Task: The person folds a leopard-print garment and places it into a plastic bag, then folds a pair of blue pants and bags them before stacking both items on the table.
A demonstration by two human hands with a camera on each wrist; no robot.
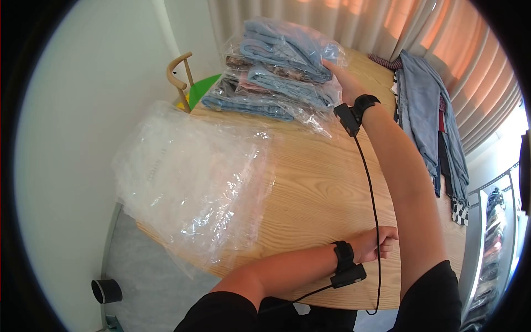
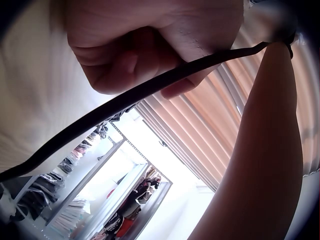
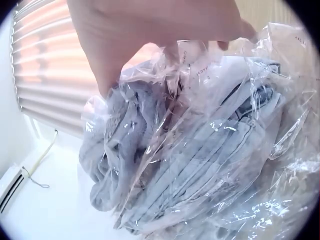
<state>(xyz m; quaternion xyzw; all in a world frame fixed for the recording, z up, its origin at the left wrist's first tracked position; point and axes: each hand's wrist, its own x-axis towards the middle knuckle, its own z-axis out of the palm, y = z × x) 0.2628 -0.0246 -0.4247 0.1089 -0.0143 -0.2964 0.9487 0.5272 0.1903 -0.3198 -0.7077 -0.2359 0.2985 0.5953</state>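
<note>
My right hand (image 1: 344, 83), arm stretched across the counter (image 1: 321, 188), grips the near end of the top bagged garment (image 1: 287, 47), a folded blue piece in clear plastic; the right wrist view shows my fingers (image 3: 107, 70) curled into the wrapping. This bag crowns a stack of bagged clothes (image 1: 265, 91) at the counter's far side. My left hand (image 1: 379, 243) rests near the counter's near edge, well apart from the right, fingers curled into a fist on nothing; a black cable (image 1: 375, 210) crosses it. Empty plastic bags (image 1: 188, 177) lie heaped to the left. Loose garments (image 1: 426, 110) hang over the far right edge.
</note>
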